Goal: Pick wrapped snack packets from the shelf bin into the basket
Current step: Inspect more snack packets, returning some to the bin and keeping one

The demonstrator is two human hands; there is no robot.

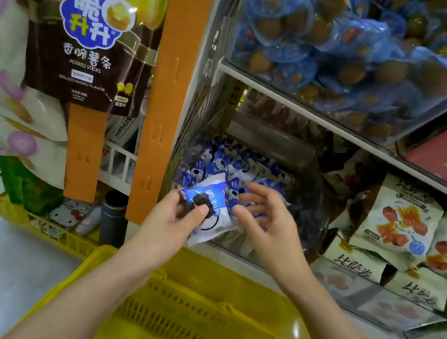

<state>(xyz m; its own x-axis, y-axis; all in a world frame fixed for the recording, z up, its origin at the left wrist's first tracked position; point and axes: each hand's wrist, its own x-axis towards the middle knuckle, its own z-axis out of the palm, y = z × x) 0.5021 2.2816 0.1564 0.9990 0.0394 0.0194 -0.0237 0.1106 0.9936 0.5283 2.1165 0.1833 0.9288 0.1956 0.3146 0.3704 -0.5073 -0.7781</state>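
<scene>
My left hand point(178, 217) pinches a blue and white wrapped snack packet point(208, 204) with a dark cookie printed on it, held in front of the shelf bin. Several more such packets point(234, 165) fill the clear bin point(311, 210) behind it. My right hand point(261, 217) hovers just right of the held packet with fingers spread and loosely curved, holding nothing. The yellow plastic basket point(183, 301) sits below both forearms; its inside looks bare where visible.
An orange upright post point(171, 81) stands left of the bin, with a brown potato-stick bag point(91, 36) hanging beside it. Blue-wrapped round snacks point(348, 51) fill the bin above. Cream packets with red print point(401, 223) lie at right. A second yellow basket point(44, 227) sits at left.
</scene>
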